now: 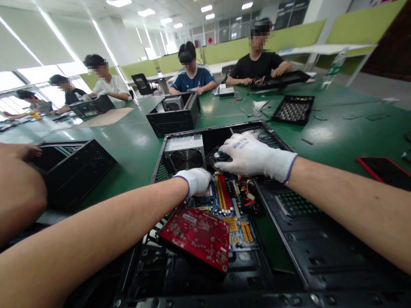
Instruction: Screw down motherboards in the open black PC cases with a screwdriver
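An open black computer case (285, 268) lies before me with a blue motherboard (241, 238) inside. My left hand (197, 181), in a white glove, is curled at the board's upper left, beside the memory slots (223, 192); what its fingers hold, if anything, is hidden. My gloved right hand (248, 155) has its fingers bent around a dark fan-like part (216, 157) just right of the silver power supply (185, 154). A red circuit card (197, 238) rests tilted over the lower left of the motherboard. Loose coloured cables (250, 195) lie right of the slots.
Another person's bare hand and arm (14, 189) reach in from the left by a black case (73, 173). Another case (173, 114) stands beyond mine. A red-edged phone (392, 173) and a black tray (294, 109) lie on the green table (344, 134). Several people sit opposite.
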A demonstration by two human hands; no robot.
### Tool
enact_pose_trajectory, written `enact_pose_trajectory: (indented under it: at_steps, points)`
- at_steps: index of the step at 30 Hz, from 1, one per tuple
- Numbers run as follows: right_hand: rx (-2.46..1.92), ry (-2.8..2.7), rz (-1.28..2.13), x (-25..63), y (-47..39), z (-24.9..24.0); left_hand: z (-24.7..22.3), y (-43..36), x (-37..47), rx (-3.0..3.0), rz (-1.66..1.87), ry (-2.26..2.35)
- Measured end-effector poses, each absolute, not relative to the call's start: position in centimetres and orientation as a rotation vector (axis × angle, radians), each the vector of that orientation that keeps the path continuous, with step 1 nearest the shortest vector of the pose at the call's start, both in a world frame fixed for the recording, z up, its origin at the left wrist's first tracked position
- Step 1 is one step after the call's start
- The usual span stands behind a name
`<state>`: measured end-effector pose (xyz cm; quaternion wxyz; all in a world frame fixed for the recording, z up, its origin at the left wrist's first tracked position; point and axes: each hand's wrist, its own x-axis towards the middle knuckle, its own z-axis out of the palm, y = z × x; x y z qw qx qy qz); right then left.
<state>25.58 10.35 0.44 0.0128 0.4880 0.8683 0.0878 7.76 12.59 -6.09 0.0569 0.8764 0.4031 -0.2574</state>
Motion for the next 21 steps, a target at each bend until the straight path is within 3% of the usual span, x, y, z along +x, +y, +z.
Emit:
enact_pose_trajectory:
  at_steps: [6,21]
  points:
    - [1.520,2.696,0.252,25.6,10.3,0.5,-6.5,12.7,7.3,2.588,-0.601,1.293]
    - [1.513,2.680,0.264,25.5,10.1,0.7,-7.2,12.7,7.1,2.545,-0.526,1.328]
